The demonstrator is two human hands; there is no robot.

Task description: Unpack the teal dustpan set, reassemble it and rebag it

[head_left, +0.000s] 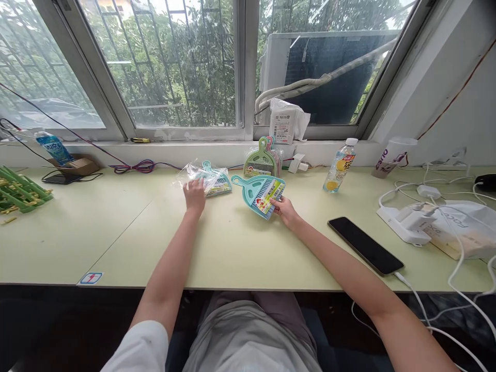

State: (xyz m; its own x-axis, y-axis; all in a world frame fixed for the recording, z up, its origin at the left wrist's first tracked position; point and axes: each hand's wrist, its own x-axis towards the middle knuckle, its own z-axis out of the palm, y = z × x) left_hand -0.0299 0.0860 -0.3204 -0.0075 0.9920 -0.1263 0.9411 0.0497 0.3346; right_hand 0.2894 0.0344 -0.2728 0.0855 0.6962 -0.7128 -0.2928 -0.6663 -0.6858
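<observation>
Out over the middle of the table, my right hand [285,211] grips a turquoise mini dustpan [251,190] by its lower right edge, thumb across the printed label card [268,199]. Its handle with a hanging hole points left. Farther left, my left hand [195,196] has its fingers closed on a crinkled clear plastic bag [197,175]. Right beside that hand lies another turquoise dustpan set [217,184] with a similar label, partly under the plastic. Behind my right hand's dustpan, green and pink dustpan sets [260,160] stand upright against the window ledge.
A drink bottle [339,168], a translucent cup [391,157] and a charging phone [365,245] are on the right, near a power strip [403,225] and white cables. Green bamboo-like sticks [23,191], a blue bottle [54,147] and a cardboard tray [79,165] sit left.
</observation>
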